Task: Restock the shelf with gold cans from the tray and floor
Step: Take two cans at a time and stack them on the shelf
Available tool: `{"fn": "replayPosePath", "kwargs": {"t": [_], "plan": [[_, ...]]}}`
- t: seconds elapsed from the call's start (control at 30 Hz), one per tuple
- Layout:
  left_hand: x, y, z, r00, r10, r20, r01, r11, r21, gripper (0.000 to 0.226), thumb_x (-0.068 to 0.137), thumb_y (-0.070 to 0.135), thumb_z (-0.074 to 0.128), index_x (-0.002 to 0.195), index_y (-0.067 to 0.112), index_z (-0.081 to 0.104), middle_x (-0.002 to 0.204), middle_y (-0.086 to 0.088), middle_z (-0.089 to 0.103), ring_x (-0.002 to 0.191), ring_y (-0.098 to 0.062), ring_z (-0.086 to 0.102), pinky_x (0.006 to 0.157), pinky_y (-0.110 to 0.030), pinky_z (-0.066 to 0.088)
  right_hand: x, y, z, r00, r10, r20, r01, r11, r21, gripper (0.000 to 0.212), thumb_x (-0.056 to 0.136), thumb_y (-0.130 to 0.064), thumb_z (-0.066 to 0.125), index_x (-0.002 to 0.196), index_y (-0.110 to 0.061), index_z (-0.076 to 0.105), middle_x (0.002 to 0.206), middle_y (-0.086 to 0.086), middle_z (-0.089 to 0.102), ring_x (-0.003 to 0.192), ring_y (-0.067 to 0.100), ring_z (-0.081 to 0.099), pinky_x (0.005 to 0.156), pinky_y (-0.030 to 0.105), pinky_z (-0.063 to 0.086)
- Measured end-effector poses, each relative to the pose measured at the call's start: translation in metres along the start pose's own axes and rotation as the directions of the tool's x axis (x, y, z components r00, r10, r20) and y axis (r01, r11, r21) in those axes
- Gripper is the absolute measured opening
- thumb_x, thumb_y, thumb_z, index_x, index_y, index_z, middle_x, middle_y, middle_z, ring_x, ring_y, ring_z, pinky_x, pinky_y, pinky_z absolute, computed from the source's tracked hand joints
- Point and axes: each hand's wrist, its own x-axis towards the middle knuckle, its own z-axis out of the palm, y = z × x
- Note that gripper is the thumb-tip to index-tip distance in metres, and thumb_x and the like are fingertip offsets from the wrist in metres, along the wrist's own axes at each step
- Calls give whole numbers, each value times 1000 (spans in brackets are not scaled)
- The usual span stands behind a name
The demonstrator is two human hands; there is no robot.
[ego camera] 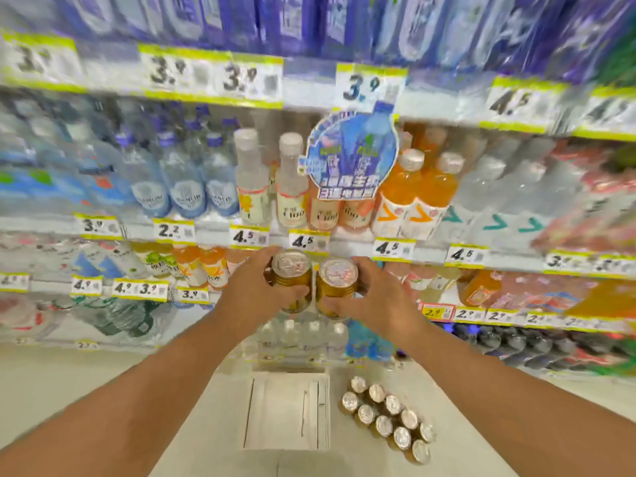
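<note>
We hold one gold can (292, 280) in the left hand (256, 290) and another (335, 287) in the right hand (375, 301), raised before the shelf (347, 247). Rigid, probably full, smooth-walled: grip mid-body. Floor cans (389, 416) remain, near right.

Two gold cans (311, 282) held (eleven more (389, 416) floored).

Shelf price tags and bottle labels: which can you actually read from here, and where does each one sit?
"3.9": price tag above the round blue promo sign; the sign's own text is blurred.
"4.5": tag just above the two gold cans.
"2.2": tag under the clear blue-label bottles, label unreadable.
"2.9": red-bordered tag, lower right.
Can lids and floor cans: no legible text.
</note>
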Motion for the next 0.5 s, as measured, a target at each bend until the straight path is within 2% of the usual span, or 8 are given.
{"fn": "replayPosePath", "kwargs": {"t": [0.07,0.13,0.23,0.3,0.33,0.4,0.47,0.5], "plan": [[3,57,-15,1000,30,-6,-30,1000,6,59,66,23,91,116,31,61,102,10,72,86,-1,68,60,-13,47,-2,-54,-31,999,-36,-16,36,999,9,65,58,-26,92,116,-33,63,106,-12,73,99,6,69,88,35,57],[4,111,-30,997,71,5,-72,997,20,50,68,18,90,104,34,60,93,14,70,77,4,65,57,-6,44,-6,-100,-58,997,-68,-42,70,997,42,60,62,-14,92,113,-27,64,102,-10,75,94,5,70,79,25,56],[5,186,-53,994,109,-10,-109,994,16,50,65,22,91,97,40,58,92,15,70,83,-6,68,58,-10,49,-18,-160,-97,990,-127,-56,130,990,50,53,66,-3,89,108,-23,64,99,-4,75,91,9,70,76,23,54],[6,225,-66,989,137,-48,-135,990,45,59,53,39,93,104,37,63,98,13,72,89,-7,70,71,-19,55,-24,-194,-120,985,-166,-50,168,985,35,51,67,2,87,109,-17,64,98,0,75,86,6,69,75,19,53],[6,246,-71,985,156,-75,-153,987,52,60,51,41,94,104,37,64,97,13,72,88,-6,70,74,-22,55,-27,-210,-132,983,-176,-45,177,984,26,50,68,3,86,109,-13,64,95,1,74,81,1,67,72,15,51],[7,281,-81,976,184,-113,-177,982,63,51,57,31,95,98,37,66,91,13,73,82,-6,69,68,-19,52,-33,-240,-152,979,-197,-49,198,980,20,47,68,-1,87,107,-13,65,88,-4,73,71,-7,64,66,11,47],[3,316,-87,974,188,-124,-181,981,65,45,61,26,93,95,36,67,87,14,73,76,-2,68,63,-14,49,-36,-265,-170,975,-220,-34,220,976,3,47,66,-5,89,106,-16,66,84,-9,74,68,-7,64,65,13,47],[2,333,-90,972,202,-122,-195,979,66,44,62,26,93,96,34,67,87,14,73,75,0,67,64,-15,49,-36,-276,-178,974,-225,-22,225,974,15,48,67,-1,88,107,-14,65,84,-9,74,69,-6,65,65,13,48]]}}
